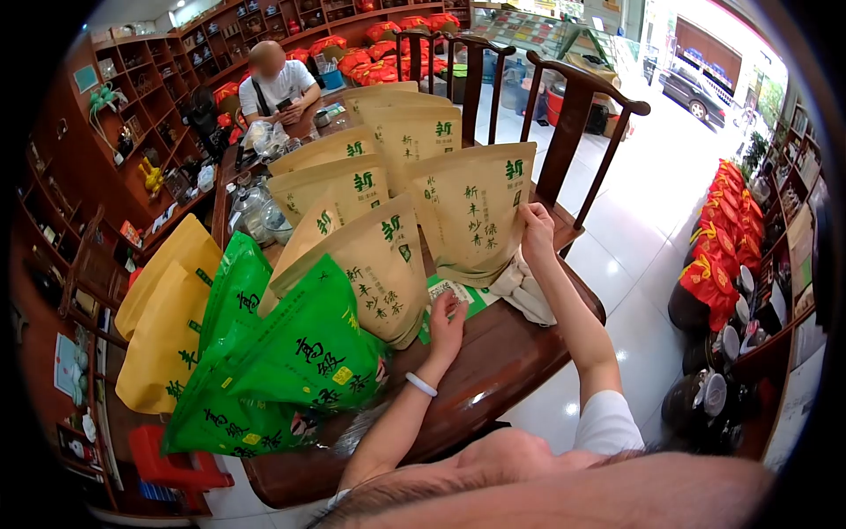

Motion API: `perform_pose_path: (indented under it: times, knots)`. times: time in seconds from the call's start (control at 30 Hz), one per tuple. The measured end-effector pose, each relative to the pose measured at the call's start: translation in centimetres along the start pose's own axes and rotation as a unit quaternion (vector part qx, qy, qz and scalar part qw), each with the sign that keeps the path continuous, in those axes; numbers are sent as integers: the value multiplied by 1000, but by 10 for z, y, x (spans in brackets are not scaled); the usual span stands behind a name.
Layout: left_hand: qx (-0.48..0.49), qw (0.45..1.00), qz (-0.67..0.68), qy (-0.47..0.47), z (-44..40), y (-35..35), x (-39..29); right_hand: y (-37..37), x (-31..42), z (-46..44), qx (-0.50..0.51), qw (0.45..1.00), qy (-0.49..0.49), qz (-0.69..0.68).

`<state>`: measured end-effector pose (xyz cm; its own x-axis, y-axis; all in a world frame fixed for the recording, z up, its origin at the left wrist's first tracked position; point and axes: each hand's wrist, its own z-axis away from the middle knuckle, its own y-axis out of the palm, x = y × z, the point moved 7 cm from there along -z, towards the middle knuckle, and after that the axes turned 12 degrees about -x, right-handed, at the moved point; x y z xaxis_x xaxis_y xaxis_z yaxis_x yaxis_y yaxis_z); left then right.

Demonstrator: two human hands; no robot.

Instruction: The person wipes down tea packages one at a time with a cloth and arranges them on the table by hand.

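My right hand [538,231] pinches the right edge of a kraft-paper tea bag [467,216], which stands upright on the dark wooden table [476,366]. Below that bag lies a green and white card [471,302] with a printed code. My left hand [447,324], with a pale bangle at the wrist, rests over the card with loosely bent fingers and nothing visible in them. Just left of it stands another kraft tea bag [374,273]. Beside my right forearm is a crumpled beige cloth [526,288].
Large green tea bags [273,370] and yellow bags [167,344] crowd the left side. More kraft bags [419,132] stand behind. A person [280,88] sits at the far end. Wooden chairs [573,123] line the right side; a red stool [176,463] is lower left.
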<state>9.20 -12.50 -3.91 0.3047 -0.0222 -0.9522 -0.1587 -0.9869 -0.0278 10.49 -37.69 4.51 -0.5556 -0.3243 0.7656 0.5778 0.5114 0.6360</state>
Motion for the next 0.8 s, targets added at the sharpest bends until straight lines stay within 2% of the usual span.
perform_pose_path:
  times: [0.07,0.13,0.23,0.3,0.43,0.5,0.53,0.6,0.67,0.7,0.73,0.77,0.8]
  knots:
    - [-43,993,78,-82,-4,-7,3,-4,6,8,1,1000,5,-4]
    - [-42,994,75,-75,-6,-7,4,-5,12,15,5,1000,10,-7]
    - [-65,985,139,-80,-5,-6,-1,-9,15,22,-3,1000,17,-2]
    - [-57,997,49,-24,-3,-6,-10,-11,13,25,20,999,32,-19]
    - [-30,995,79,-58,-2,-5,-1,-19,18,26,16,999,34,-3]
    - [-47,998,-35,39,-3,-9,-10,-17,23,29,43,998,45,-4]
    - [-36,998,-29,38,-3,-7,-11,-22,25,27,33,999,37,-1]
    - [-51,994,-61,73,-4,-12,-18,-27,23,25,75,994,82,-12]
    - [-45,997,-7,55,-6,-12,-11,-38,31,27,90,993,76,33]
    - [-39,998,-1,40,-7,-12,-6,-40,42,32,103,979,-5,176]
    - [-35,999,5,24,-8,-12,-4,-38,54,38,114,938,-85,315]
    - [-46,998,20,39,-7,-11,-7,-36,66,55,150,861,-176,452]
    - [-43,998,21,40,-8,-9,-6,-47,66,64,147,861,-177,453]
